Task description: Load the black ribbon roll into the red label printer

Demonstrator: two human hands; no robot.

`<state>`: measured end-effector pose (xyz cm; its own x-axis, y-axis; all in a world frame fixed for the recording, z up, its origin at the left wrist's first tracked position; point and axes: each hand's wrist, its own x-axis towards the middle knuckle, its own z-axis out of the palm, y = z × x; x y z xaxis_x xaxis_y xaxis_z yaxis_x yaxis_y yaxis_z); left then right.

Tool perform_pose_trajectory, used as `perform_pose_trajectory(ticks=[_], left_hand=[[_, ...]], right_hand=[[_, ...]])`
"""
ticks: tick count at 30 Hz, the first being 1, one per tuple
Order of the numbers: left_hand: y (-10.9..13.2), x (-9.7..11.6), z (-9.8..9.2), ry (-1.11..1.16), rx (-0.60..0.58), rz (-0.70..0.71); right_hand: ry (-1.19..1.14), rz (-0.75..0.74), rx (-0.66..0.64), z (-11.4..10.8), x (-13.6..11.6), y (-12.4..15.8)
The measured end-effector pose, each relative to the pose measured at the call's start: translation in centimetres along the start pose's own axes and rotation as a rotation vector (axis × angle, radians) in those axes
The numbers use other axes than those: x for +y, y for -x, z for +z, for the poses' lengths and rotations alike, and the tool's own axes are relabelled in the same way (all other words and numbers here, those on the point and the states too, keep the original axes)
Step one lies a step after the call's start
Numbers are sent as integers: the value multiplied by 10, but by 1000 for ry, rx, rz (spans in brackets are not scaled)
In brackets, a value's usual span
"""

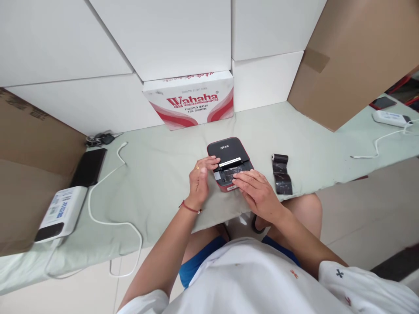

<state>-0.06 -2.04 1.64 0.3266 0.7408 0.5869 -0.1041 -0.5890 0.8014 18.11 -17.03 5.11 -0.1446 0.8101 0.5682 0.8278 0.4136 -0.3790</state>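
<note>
A small black-and-red device (225,150) with rounded corners, which looks like a label printer, lies on the cloth in front of me. A white printed strip (230,162) runs across its middle. My left hand (200,176) rests at its left edge, fingers stretched out and touching the top. Over the front right part lies my right hand (255,187), its extended fingertips on a dark, glossy section (229,173). That hand covers the device's front right corner. To the right, apart from both hands, is a partly unrolled glossy black roll (281,173).
A Wahaha water carton (193,102) stands behind, against large white boxes (183,35). Brown cardboard panels (353,61) flank the surface. At left lie a white power bank (62,211), a black flat object (88,168) and a white cable (93,213). Another cable (376,146) lies right.
</note>
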Motion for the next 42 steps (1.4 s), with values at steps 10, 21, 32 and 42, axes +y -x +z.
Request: perform_pose_trajectory(ticks=[10,21,32,42], left_hand=[[-4,-1,-16,0,-141,-74],[-6,-23,0,363,-101,-301],[3,-42,5,507,-172,-390],[2,-47,7,557,-148,-407]], right_hand=[[-35,50,42,13,3,5],[-48,17,56,13,5,7],[-83,95,36,-2,-5,-14],[367,380,-600,-16,19,-130]])
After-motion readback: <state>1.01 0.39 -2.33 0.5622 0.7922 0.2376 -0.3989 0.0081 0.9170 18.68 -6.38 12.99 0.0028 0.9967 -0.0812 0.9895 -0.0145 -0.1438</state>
